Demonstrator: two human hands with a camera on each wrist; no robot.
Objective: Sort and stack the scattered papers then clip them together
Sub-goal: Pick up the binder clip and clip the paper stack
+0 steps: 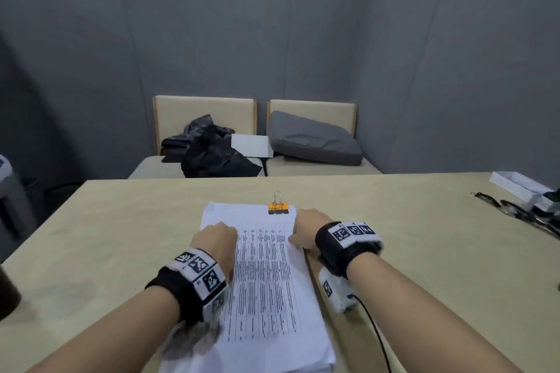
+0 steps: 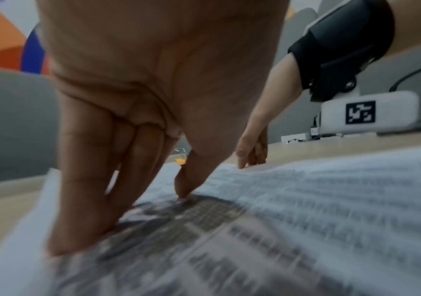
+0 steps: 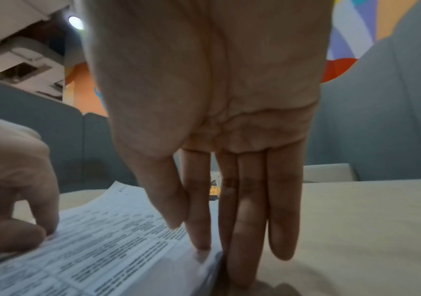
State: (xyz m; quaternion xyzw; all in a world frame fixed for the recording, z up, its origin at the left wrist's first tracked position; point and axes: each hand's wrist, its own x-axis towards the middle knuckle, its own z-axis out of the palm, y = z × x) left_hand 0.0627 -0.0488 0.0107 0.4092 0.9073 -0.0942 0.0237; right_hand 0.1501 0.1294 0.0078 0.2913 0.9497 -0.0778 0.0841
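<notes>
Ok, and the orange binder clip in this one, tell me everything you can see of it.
The binder clip is small, with an orange body bearing dark print and silver wire handles, one standing up behind it. It sits on the far edge of the paper stack, right of centre, seemingly clamped on. Neither hand touches it: the left hand rests on the top sheet, the right hand against the stack's right edge.

No legible text: print on the stacked papers (image 1: pixel 260 275) is too blurred to read, and wrist bands (image 1: pixel 198 271) carry only black-and-white square marker patterns.

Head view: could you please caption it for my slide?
Both hands, left and right, steady a paper stack already clipped with an orange binder clip.
</notes>
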